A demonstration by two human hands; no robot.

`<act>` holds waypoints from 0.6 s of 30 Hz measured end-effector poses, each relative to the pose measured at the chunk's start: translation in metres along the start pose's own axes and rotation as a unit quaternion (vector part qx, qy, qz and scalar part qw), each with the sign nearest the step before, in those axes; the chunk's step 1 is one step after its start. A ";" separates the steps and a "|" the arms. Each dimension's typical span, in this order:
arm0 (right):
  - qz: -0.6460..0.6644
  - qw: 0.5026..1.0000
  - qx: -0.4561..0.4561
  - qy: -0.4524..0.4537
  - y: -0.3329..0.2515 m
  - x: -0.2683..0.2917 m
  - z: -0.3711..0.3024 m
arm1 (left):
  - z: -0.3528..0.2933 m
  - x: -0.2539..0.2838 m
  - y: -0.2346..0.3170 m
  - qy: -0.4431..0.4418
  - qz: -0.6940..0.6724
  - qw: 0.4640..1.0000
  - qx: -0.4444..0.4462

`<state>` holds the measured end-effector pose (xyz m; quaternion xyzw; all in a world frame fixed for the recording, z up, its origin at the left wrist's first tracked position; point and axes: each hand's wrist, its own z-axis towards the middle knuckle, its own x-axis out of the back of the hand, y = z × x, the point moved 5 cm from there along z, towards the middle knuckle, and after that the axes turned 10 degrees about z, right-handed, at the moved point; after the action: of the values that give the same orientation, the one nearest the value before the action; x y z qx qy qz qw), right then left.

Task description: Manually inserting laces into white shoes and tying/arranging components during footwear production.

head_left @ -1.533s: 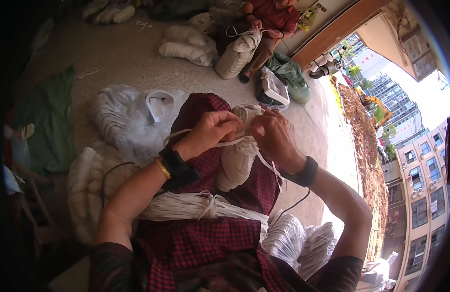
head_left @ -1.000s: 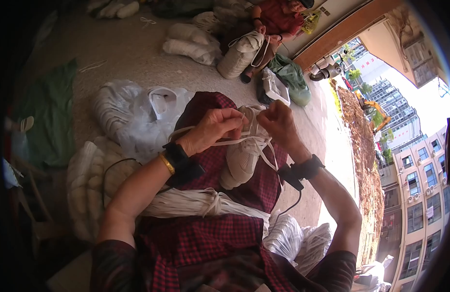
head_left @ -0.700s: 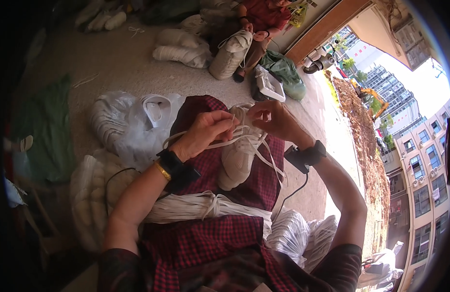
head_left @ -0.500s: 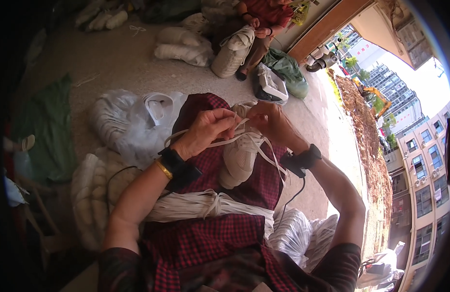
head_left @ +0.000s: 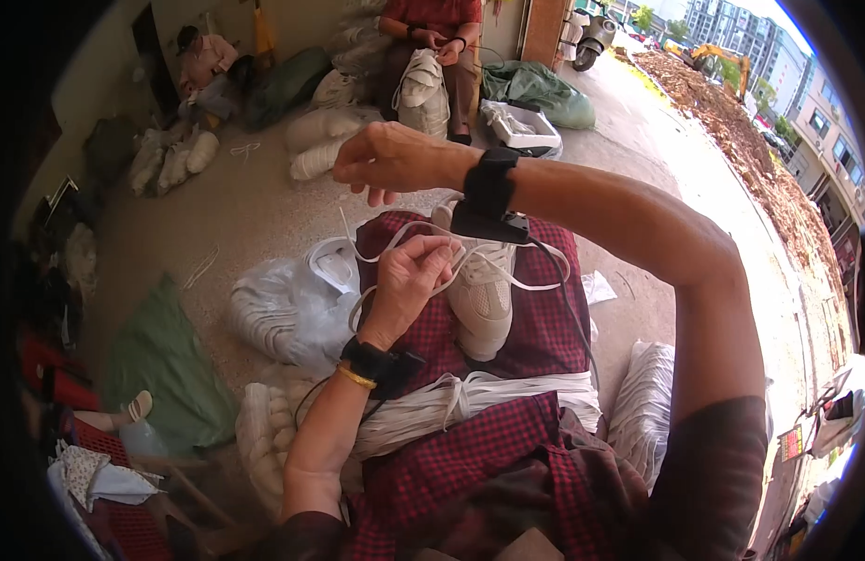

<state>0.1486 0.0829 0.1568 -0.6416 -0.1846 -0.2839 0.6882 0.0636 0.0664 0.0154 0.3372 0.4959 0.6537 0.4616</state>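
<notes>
Pinched lace point(head_left: 361, 255) near shoe point(head_left: 481, 304)

The shoe was rested on checked cloth point(head_left: 540, 327) at centre. The lace was pinched by fingers of the left hand point(head_left: 411, 280); the right hand point(head_left: 395, 161) was held at upper centre, fingers curled, its grip impossible to tell. If caught by the wrist cable point(head_left: 574, 313), the lace might be tugged askew.

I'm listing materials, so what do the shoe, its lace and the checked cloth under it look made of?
Shoe: probably matte mesh with smoother synthetic or leather panels; tiny holes show at the toe. Lace: likely woven textile, dull, flat and loosely curving. Checked cloth: likely woven fabric, matte, softly draped.
</notes>
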 end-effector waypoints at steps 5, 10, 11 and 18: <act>-0.140 0.985 -0.020 0.096 0.076 0.069 -0.102 | 0.002 -0.015 0.043 0.073 0.205 0.966 -0.136; -0.085 0.986 0.033 0.142 0.086 0.038 -0.143 | 0.005 -0.017 0.044 0.117 0.404 0.887 -0.190; -0.019 0.989 -0.015 0.148 0.080 0.035 -0.147 | 0.005 -0.017 0.042 0.118 0.413 0.884 -0.186; 0.232 0.962 -0.020 0.143 0.115 0.036 -0.156 | 0.012 -0.044 0.049 0.088 0.560 0.796 -0.212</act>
<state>0.2311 -0.0754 0.0725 -0.6334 0.0754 -0.2094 0.7411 0.0766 0.0256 0.0661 0.3909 0.1082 0.9136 0.0286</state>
